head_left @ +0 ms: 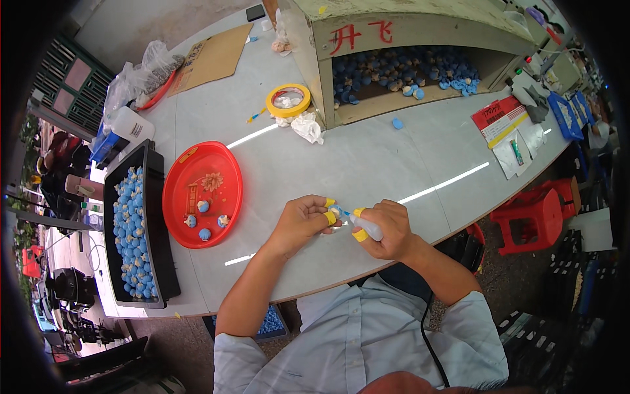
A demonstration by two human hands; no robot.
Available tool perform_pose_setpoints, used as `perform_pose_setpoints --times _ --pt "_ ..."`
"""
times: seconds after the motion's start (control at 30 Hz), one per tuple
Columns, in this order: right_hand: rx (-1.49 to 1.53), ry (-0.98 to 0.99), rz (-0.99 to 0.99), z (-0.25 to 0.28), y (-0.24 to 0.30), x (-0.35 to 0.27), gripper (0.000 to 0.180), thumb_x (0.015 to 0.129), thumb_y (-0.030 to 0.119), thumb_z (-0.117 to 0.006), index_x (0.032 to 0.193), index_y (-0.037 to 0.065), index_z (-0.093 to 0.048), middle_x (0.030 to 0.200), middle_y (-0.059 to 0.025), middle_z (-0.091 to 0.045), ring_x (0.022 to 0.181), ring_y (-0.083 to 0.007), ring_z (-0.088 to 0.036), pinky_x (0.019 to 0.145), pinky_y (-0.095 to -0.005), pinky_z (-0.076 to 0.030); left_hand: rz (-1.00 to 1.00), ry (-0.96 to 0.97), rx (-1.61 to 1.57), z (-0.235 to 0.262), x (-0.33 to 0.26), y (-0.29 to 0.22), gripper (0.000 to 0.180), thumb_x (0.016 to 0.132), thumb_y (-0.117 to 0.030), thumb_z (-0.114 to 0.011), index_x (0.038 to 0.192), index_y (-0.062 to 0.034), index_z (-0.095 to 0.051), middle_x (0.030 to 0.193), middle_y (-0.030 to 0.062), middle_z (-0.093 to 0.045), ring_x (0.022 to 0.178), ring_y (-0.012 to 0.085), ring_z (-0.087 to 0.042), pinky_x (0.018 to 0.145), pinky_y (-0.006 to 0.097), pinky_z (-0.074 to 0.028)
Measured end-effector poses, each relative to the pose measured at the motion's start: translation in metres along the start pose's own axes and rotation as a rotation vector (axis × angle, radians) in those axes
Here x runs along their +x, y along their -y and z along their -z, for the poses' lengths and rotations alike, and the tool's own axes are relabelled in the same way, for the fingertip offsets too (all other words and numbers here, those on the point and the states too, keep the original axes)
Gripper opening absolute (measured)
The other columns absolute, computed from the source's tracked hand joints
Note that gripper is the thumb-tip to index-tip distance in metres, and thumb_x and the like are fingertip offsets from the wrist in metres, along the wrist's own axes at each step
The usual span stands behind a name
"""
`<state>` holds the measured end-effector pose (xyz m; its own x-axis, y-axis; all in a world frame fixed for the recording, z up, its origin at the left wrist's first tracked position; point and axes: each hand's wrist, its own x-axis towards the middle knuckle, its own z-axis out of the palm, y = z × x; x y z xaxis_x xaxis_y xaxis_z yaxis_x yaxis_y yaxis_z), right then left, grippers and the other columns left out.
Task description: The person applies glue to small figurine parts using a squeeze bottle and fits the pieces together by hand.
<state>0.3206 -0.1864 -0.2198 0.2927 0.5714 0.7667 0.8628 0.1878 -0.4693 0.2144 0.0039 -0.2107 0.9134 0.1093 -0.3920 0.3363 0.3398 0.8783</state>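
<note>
Left grip: my left hand (302,222) has thumb and fingers together on a small blue-and-white ball (335,211), above the counter (275,157).
Right grip: my right hand (390,230) is clamped around a translucent squeeze bottle (370,228).
Ball from bottle: just left of its tip, slightly farther from me; whether they touch, I cannot tell.
Bottle's long axis: slants from my right palm leftward and away, toward the ball.
Nearer hand: left, for the ball.
Count: one bottle, one held ball, four balls in the red tray (186,174); the black bin (171,276) holds too many to count.
</note>
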Motion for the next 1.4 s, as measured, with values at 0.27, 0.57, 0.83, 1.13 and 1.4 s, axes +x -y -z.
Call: perform_pose_setpoints --times 0.27,0.57,0.83,1.13,1.4 --pt "0.083 -0.119 -0.076 0.009 0.0 -0.006 0.02 0.08 0.006 -0.068 0.094 -0.001 -0.056 0.069 -0.0114 -0.059 0.051 -0.0203 -0.053 0.048 -0.0304 -0.04 0.051 -0.035 -0.092 0.001 -0.001 -0.005 0.03 0.088 0.0 -0.06 0.116 0.0042 -0.053 0.106 0.0119 -0.064 0.097 0.0225 -0.068 0.075 0.023 -0.056" --pt "0.198 -0.192 -0.268 0.009 0.012 -0.014 0.023 0.08 0.004 -0.068 0.1 -0.002 -0.056 0.084 -0.0174 -0.066 0.063 -0.0221 -0.062 0.056 -0.0306 -0.049 -0.059 0.06 -0.178 0.005 -0.002 0.002 0.035 0.085 0.002 -0.065 0.117 0.0016 -0.051 0.118 0.0167 -0.059 0.103 0.0278 -0.066 0.088 0.031 -0.055" --pt "0.192 -0.165 -0.235 -0.004 0.007 -0.015 0.024 0.079 0.003 -0.069 0.099 -0.001 -0.057 0.08 -0.0168 -0.064 0.06 -0.0234 -0.06 0.055 -0.0306 -0.048 -0.122 0.083 -0.135 0.004 0.002 0.005 0.033 0.084 0.004 -0.066 0.113 0.0013 -0.049 0.121 0.0177 -0.058 0.106 0.0273 -0.065 0.093 0.034 -0.053" --pt "0.179 -0.164 -0.242 -0.006 0.006 -0.013 0.024 0.078 0.002 -0.069 0.098 -0.002 -0.057 0.078 -0.0167 -0.063 0.058 -0.0241 -0.059 0.053 -0.0309 -0.046 -0.127 0.089 -0.133 0.003 0.002 0.005 0.032 0.084 0.006 -0.065 0.111 0.0015 -0.049 0.122 0.0178 -0.057 0.107 0.0276 -0.064 0.094 0.034 -0.052" --pt "0.249 -0.226 -0.297 0.007 0.006 -0.025 0.025 0.085 0.007 -0.066 0.104 -0.002 -0.053 0.086 -0.0147 -0.064 0.066 -0.0172 -0.06 0.06 -0.0283 -0.049 -0.114 0.098 -0.168 0.002 0.001 0.003 0.031 0.084 0.006 -0.065 0.11 0.0004 -0.049 0.121 0.018 -0.057 0.109 0.0282 -0.063 0.095 0.034 -0.052"
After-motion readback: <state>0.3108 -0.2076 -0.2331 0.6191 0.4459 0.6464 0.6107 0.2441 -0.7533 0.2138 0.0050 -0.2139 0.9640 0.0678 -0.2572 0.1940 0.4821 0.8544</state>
